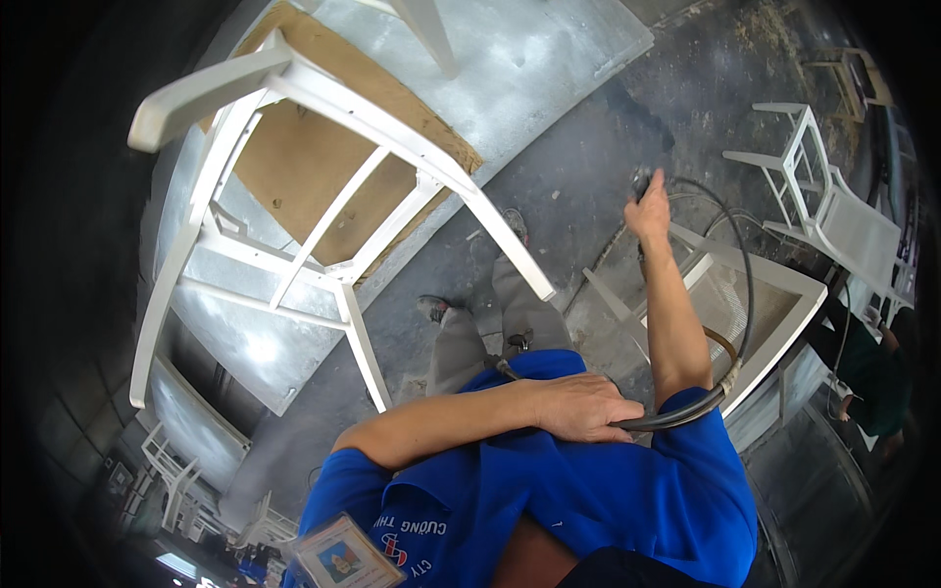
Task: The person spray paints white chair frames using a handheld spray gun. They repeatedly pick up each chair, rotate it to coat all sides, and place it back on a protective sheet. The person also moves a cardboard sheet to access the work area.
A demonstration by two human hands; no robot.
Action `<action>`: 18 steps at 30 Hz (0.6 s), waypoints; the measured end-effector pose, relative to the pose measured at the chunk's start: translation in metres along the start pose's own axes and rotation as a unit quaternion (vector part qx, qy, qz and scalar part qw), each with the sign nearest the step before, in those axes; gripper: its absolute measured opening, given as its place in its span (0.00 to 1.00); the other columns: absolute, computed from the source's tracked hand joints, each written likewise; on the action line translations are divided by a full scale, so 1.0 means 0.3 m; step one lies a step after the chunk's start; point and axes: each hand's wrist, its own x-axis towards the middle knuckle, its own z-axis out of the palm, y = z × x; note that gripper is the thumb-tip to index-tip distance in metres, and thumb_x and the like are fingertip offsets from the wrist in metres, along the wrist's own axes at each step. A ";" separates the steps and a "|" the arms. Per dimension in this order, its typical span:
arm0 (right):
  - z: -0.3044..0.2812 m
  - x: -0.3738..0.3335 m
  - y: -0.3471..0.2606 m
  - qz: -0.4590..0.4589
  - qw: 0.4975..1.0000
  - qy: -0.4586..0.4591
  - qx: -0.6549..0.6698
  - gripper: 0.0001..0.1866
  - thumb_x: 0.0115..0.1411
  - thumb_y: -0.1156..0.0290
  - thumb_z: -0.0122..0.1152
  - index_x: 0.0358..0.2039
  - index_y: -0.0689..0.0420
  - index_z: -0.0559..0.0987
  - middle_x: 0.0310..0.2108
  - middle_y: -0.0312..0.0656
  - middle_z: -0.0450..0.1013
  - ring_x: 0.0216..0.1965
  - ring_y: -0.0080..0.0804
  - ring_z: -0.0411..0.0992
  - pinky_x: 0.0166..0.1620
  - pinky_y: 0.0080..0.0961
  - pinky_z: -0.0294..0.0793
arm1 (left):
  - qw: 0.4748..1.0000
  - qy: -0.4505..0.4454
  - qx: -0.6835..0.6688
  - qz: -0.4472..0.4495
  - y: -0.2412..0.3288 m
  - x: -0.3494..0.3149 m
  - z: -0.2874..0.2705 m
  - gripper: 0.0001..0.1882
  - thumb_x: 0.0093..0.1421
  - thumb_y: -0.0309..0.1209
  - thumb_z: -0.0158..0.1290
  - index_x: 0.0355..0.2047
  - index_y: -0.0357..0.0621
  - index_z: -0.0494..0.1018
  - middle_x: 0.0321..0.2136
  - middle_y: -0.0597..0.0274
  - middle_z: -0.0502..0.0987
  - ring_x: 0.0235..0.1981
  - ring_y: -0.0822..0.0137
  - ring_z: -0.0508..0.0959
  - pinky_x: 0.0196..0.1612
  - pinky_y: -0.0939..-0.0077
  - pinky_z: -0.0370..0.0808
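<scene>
My right hand (648, 208) is stretched out ahead over the floor, closed round a small dark metal spray gun (640, 180), mostly hidden by the fingers. A black hose (750, 284) loops from there back past my right elbow. In front of my waist, my left hand (588, 407) is closed on the bundled black hose (676, 418). To the left stands a white chair frame (377, 120), its legs and rails showing without a seat panel. It is apart from both hands, above a sheet of brown cardboard (304, 162).
The cardboard lies on a large grey metal sheet (549, 59). Beside my right arm is a white chair (784, 363) with a mesh panel. Another white chair (853, 230) lies farther right, near a person in dark clothing (867, 377). More white chairs (176, 475) stand lower left.
</scene>
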 end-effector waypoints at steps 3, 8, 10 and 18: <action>-0.171 0.053 -0.079 -0.036 0.998 -0.043 0.024 0.41 0.60 0.69 0.60 0.72 0.63 0.58 0.58 0.67 0.72 0.59 0.66 0.72 0.62 0.48 0.71 | 0.996 0.047 0.077 0.013 -0.096 0.017 -0.007 0.18 0.66 0.43 0.59 0.45 0.41 0.75 0.32 0.51 0.77 0.36 0.48 0.77 0.39 0.55 0.73; -0.359 -0.057 -0.194 0.071 0.974 -0.129 0.170 0.38 0.64 0.67 0.57 0.73 0.56 0.59 0.58 0.64 0.73 0.59 0.63 0.73 0.62 0.46 0.70 | 0.941 0.312 0.053 -0.121 -0.392 -0.182 -0.095 0.12 0.65 0.34 0.58 0.44 0.41 0.82 0.38 0.53 0.81 0.44 0.49 0.80 0.50 0.57 0.77; -0.377 -0.146 -0.215 0.068 0.971 -0.107 0.202 0.37 0.65 0.65 0.56 0.74 0.54 0.59 0.57 0.63 0.74 0.58 0.60 0.74 0.62 0.45 0.70 | 0.827 0.466 0.208 -0.235 -0.552 -0.326 -0.196 0.08 0.64 0.30 0.56 0.36 0.37 0.81 0.34 0.48 0.82 0.38 0.46 0.81 0.47 0.54 0.78; -0.428 -0.404 -0.175 0.088 0.956 -0.127 0.250 0.36 0.68 0.62 0.55 0.75 0.49 0.59 0.47 0.52 0.77 0.48 0.40 0.76 0.55 0.38 0.74 | 0.537 0.375 0.598 -0.462 -0.961 -0.653 -0.734 0.44 0.65 0.43 0.58 0.76 0.44 0.52 0.78 0.51 0.45 0.75 0.34 0.47 0.68 0.32 0.53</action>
